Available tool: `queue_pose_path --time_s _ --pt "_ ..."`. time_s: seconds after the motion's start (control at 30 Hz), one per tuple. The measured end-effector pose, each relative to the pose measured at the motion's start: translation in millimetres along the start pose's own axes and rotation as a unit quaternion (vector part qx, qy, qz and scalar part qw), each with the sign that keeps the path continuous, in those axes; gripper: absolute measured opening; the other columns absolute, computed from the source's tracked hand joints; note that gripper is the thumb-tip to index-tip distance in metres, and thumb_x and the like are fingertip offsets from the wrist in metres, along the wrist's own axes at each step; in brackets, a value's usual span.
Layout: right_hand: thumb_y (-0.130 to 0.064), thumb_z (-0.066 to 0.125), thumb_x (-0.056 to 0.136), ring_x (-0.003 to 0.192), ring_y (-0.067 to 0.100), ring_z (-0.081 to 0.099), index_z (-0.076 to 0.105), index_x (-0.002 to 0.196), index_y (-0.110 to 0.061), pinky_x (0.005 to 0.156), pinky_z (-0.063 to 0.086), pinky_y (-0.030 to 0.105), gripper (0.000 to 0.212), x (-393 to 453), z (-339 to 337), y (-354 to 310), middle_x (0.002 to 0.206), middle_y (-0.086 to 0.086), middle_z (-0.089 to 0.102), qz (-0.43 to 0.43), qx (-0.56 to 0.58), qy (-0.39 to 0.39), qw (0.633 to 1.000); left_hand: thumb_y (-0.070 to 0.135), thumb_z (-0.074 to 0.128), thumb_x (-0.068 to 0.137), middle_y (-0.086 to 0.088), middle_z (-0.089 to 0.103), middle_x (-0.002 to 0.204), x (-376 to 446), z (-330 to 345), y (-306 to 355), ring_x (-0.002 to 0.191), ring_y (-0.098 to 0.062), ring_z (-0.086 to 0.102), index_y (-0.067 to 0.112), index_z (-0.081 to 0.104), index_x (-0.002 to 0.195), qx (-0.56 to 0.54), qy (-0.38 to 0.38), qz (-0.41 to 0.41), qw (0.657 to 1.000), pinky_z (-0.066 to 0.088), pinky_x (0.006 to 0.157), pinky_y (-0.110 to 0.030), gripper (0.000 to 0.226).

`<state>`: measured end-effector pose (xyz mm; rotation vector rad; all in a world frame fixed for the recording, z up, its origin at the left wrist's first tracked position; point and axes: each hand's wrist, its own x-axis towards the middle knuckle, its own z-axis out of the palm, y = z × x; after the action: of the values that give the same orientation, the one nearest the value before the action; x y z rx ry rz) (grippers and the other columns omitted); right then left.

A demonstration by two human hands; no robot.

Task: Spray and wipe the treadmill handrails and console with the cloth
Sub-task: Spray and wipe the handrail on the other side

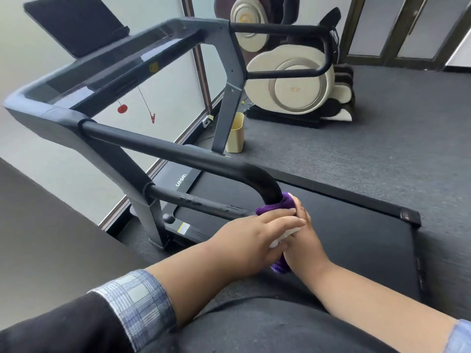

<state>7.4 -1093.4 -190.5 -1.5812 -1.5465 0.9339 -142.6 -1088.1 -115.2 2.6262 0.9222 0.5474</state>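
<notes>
the near handrail (178, 151) is the landmark here: a black padded bar that runs from the treadmill's frame toward the person and bends down at its rear end. right at that bend sits the purple cloth (276, 206), wrapped against the bar's curved end. the right hand (303, 240) is curled around the cloth and the bar beneath it, gripping both. the left hand (257, 238) lies just beside it, fingers fairly straight and laid over the cloth and something white (283, 238) between the two hands; what that white thing is cannot be made out, and no spray bottle shows for certain.

judging progress: the wiping is under way at the rear end of the near handrail. whether the length of that bar toward the frame is already wiped cannot be told, since no wetness or streaks show on it. beyond the near handrail, across the belt (331, 225), the far handrail (280, 29) stands well apart from both hands, and the console (76, 24) sits up at the front end of the frame, also well apart. both look untouched at this moment, so by my reading most of the task is likely left: the far handrail and the console at least.
</notes>
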Motion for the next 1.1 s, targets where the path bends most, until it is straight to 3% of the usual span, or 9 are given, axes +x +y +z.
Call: queue_pose_path --time_s 0.07,0.17,0.3,0.53,0.7,0.8,0.9,1.0,1.1 --pt "-0.026 0.062 0.090 0.134 0.031 0.047 0.052 0.140 -0.019 0.115 0.030 0.030 0.052 -3 9 -6 0.144 0.017 0.051 0.016 0.101 0.042 0.994 0.019 0.065 0.094 0.003 0.051 0.148 -4 -7 -11 0.108 -0.026 0.066 0.020 0.059 0.138 -0.011 -0.018 0.031 0.999 0.055 0.077 -0.041 0.044" --pt "-0.037 0.062 0.085 0.117 0.027 0.061 0.044 0.139 -0.036 0.100 0.048 0.045 0.058 -8 36 -17 0.127 0.007 0.061 0.063 0.282 0.159 0.944 0.018 0.065 0.092 0.002 0.050 0.148 -16 -19 -32 0.102 -0.031 0.067 0.021 0.058 0.139 -0.027 -0.042 0.069 0.996 0.055 0.071 -0.044 0.047" --pt "-0.030 0.062 0.092 0.099 0.008 0.068 0.041 0.130 -0.060 0.087 0.053 0.024 0.052 -6 70 -25 0.108 -0.013 0.071 0.099 0.202 0.293 0.929 0.014 0.068 0.087 0.000 0.051 0.148 -40 -34 -66 0.108 -0.022 0.064 0.020 0.058 0.138 -0.056 -0.033 0.106 0.992 0.056 0.070 -0.037 0.052" --pt "-0.066 0.061 0.073 0.103 0.017 0.069 0.048 0.131 -0.042 0.095 0.054 0.049 0.064 6 113 -39 0.115 -0.006 0.070 0.189 0.244 0.433 0.847 0.031 0.064 0.091 0.006 0.049 0.147 -85 -51 -127 0.104 -0.018 0.065 0.036 0.042 0.139 -0.068 -0.050 0.114 0.990 0.056 0.067 -0.031 0.053" --pt "-0.074 0.056 0.068 0.085 0.016 0.072 0.060 0.099 -0.045 0.083 0.059 0.044 0.042 -6 134 -50 0.085 -0.015 0.072 0.263 0.275 0.470 0.796 0.029 0.066 0.091 0.008 0.048 0.145 -105 -59 -150 0.117 -0.009 0.057 0.039 0.036 0.140 -0.121 -0.034 0.078 0.989 0.053 0.077 -0.026 0.058" --pt "-0.081 0.053 0.064 0.088 0.017 0.070 0.057 0.088 -0.058 0.079 0.058 0.041 0.034 -15 148 -58 0.089 -0.017 0.070 0.300 0.299 0.438 0.793 0.040 0.054 0.092 0.014 0.046 0.143 -110 -62 -158 0.124 0.002 0.045 0.041 0.033 0.141 -0.155 -0.028 0.052 0.986 0.048 0.086 -0.022 0.053" --pt "-0.083 0.053 0.063 0.086 0.015 0.072 0.059 0.088 -0.059 0.069 0.059 0.036 0.035 -20 160 -69 0.091 -0.016 0.072 0.302 0.324 0.402 0.802 0.047 0.053 0.092 0.023 0.043 0.137 -112 -61 -166 0.115 0.001 0.048 0.054 0.025 0.139 -0.165 -0.041 -0.002 0.986 0.045 0.080 -0.024 0.055" --pt "-0.084 0.051 0.065 0.089 0.012 0.071 0.056 0.100 -0.050 0.079 0.057 0.038 0.049 -23 166 -74 0.102 -0.009 0.072 0.275 0.258 0.374 0.847 0.048 0.055 0.092 0.024 0.044 0.136 -118 -56 -177 0.112 0.001 0.047 0.061 0.021 0.136 -0.170 -0.050 -0.042 0.983 0.043 0.079 -0.026 0.057" --pt "-0.078 0.050 0.073 0.088 -0.012 0.063 0.051 0.113 -0.051 0.074 0.047 0.015 0.048 -23 162 -83 0.101 -0.024 0.068 0.211 0.130 0.356 0.901 0.054 0.050 0.088 0.026 0.044 0.137 -125 -52 -183 0.113 0.003 0.046 0.062 0.022 0.135 -0.176 -0.046 -0.070 0.981 0.041 0.081 -0.024 0.055"
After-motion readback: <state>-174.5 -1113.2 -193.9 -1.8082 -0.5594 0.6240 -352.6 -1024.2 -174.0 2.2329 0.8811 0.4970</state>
